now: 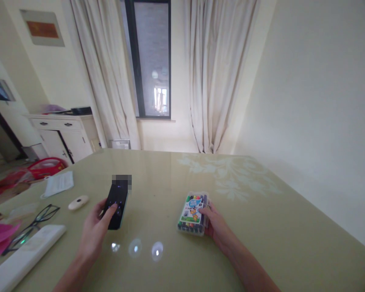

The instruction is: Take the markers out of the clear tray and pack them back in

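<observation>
My left grip (97, 225) is closed around a dark phone (119, 199) at eleven o'clock, thumb lying on the screen. My right grip (214, 223) has hold of a clear case of coloured markers (191, 215) just past twelve — thumb on top at its right edge, fingers mostly hidden beneath. Whether the case touches the desk (158, 178), I cannot tell. The phone and the case are well apart, the phone tilted slightly to the right at its far end.

At ten o'clock, left of the phone, lies a small white oval object (78, 202); beyond it, a pale face mask (59, 183). Glasses (33, 228) rest between nine and ten, just beside a long white bar (27, 255). A pale leaf pattern (231, 178) marks the desk towards one — past the case.
</observation>
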`<state>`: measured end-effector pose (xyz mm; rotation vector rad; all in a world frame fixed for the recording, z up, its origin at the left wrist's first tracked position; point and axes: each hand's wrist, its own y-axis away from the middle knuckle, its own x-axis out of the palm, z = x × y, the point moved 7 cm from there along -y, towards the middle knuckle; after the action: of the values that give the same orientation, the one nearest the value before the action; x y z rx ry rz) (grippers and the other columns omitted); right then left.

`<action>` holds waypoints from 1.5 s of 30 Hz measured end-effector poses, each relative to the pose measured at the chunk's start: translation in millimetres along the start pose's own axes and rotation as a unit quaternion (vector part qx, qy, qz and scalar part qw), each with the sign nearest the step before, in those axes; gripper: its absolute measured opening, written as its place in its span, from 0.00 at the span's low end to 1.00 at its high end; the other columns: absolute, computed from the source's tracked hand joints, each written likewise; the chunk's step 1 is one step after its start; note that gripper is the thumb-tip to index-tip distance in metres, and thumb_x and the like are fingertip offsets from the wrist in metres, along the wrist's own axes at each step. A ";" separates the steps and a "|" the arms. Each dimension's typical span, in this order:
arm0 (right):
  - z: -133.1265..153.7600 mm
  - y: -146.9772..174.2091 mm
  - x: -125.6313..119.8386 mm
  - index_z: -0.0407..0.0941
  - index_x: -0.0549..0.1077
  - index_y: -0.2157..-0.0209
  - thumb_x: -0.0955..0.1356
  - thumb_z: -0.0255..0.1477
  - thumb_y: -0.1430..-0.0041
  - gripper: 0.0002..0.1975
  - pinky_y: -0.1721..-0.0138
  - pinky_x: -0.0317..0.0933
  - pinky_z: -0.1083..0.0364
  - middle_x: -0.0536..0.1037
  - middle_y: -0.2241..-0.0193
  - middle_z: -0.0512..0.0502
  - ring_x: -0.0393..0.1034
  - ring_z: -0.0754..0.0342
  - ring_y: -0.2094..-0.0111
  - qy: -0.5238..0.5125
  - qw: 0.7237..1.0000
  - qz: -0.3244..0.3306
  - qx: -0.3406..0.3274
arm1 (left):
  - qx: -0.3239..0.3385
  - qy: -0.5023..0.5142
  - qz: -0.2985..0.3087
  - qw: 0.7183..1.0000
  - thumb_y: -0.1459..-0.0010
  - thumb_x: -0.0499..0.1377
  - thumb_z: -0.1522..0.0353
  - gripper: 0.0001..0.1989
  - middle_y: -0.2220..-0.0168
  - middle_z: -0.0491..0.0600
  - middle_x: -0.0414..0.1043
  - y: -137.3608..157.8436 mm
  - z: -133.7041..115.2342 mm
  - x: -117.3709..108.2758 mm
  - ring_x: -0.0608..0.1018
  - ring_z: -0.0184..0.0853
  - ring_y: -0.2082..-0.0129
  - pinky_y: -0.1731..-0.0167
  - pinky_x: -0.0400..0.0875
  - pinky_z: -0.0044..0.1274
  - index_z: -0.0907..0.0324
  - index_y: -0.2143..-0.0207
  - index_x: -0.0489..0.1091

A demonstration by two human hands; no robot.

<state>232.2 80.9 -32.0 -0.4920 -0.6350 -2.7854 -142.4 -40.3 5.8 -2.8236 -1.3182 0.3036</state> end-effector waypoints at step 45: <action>-0.7 -0.8 3.3 0.48 0.63 0.44 0.71 0.31 0.51 0.31 0.64 0.76 0.47 0.83 0.55 0.42 0.81 0.43 0.60 -0.006 1.000 0.002 0.001 | -0.073 0.121 -0.040 0.989 0.47 0.61 0.63 0.23 0.56 0.45 0.78 -9.1 23.0 -7.1 0.79 0.34 0.64 0.72 0.74 0.19 0.52 0.47 0.75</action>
<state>228.8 80.7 -31.7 -0.5094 -0.6374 -2.7804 -157.9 -41.5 -14.7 -2.7982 -1.4463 -0.1390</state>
